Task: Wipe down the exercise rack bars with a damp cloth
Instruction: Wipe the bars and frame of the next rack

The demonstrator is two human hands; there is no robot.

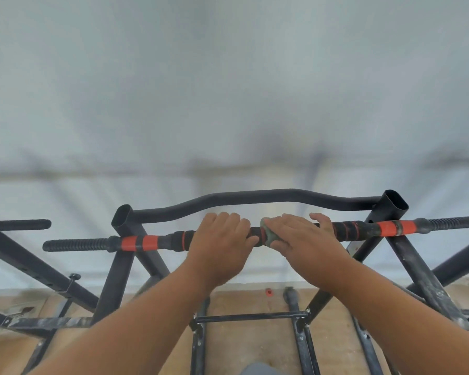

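Observation:
A black bar with orange bands (146, 242) lies across the top of a black exercise rack (125, 266). My left hand (220, 244) grips this bar near its middle. Just to its right, my right hand (306, 239) wraps a grey-green cloth (268, 234) around the same bar, fingers curled over it. Only a small bunched edge of the cloth shows between the two hands. Behind the hands runs a curved black top bar (255, 197) joining the two open-ended uprights.
A white wall fills the background. Angled rack legs (417, 272) and cross braces spread to both sides, dusty in places. Below lies a brown floor (241, 342) with a small red piece (268, 291) on it. A short black side handle (25, 224) sticks out at left.

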